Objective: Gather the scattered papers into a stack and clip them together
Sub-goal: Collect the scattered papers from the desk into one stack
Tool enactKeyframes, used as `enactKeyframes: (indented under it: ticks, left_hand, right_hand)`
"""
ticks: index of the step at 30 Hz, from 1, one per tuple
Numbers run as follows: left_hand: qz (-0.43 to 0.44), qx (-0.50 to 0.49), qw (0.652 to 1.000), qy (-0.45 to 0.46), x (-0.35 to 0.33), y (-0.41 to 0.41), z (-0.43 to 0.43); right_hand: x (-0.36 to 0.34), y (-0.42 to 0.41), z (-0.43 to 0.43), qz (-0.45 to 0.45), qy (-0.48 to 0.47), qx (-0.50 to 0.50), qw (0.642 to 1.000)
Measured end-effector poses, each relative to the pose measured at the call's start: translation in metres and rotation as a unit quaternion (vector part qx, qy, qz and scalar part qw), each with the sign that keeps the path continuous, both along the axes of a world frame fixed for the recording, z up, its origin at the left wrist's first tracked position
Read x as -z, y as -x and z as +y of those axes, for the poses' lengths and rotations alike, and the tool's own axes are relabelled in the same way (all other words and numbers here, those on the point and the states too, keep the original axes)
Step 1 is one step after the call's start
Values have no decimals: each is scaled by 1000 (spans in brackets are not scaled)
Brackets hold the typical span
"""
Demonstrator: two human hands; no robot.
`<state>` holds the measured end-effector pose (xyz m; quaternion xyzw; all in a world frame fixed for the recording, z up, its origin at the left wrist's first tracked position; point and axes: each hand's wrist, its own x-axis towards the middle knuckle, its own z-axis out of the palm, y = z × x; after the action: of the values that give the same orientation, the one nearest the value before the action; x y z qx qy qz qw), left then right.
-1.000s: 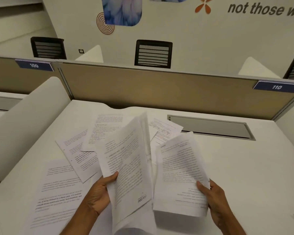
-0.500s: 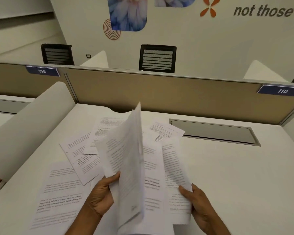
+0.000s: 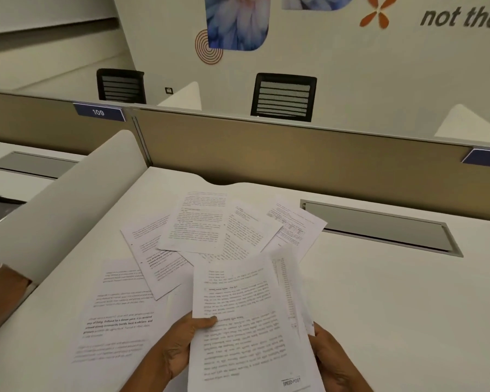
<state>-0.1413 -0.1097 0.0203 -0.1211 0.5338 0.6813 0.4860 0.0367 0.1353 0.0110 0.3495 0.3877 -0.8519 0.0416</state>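
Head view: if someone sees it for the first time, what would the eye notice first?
First, the held sheets at bottom centre, gripped by the left hand and right hand. Next, the loose papers fanned over the white desk behind them, overlapping. Then the blue flower poster on the far wall.

Two held bundles (image 3: pixel 249 321) now merged.
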Motion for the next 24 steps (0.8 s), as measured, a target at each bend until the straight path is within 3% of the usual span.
enactKeyframes:
  ticks: [5, 10, 17, 24]
  left_hand:
    - [-18, 6, 1000, -9, 7, -9, -3]
    - [21, 30, 999, 2, 0, -7, -10]
    - [9, 31, 999, -5, -3, -8, -11]
    - [63, 20, 998, -15, -14, 11, -20]
  right_hand:
    - [-1, 8, -9, -32, -8, -30, 999]
    - [-6, 9, 2, -82, 27, -19, 996]
    - [-30, 30, -14, -12, -103, -189, 976]
    - [-42, 58, -31, 5, -167, -198, 966]
